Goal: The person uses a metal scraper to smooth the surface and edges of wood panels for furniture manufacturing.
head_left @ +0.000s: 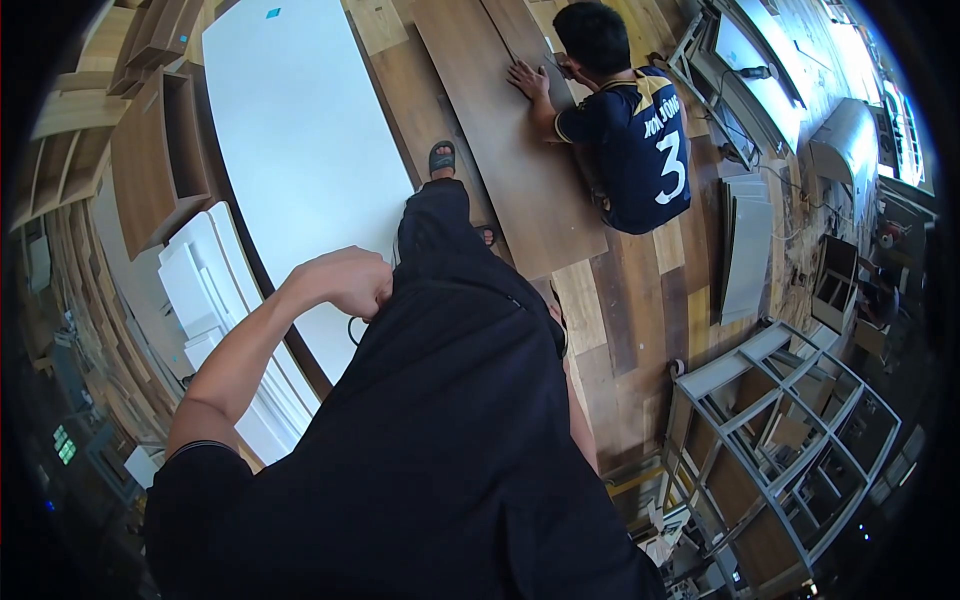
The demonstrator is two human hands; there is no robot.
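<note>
Curled into a loose fist, my left hand [345,282] is pulled in against my dark shirt [450,430], its fingers closed near a thin dark cord [352,330] looping just under it; whether they pinch the cord I cannot tell. Beyond the knuckles lies a long white panel [300,130] on the plank floor [640,300]. Past that, a co-worker [630,130] crouches over a brown board [520,170]. My elbow is bent, forearm rising from the lower left. My right hand is out of sight.

A carpentry workshop — wood panels [520,150], metal frame [790,420].
</note>
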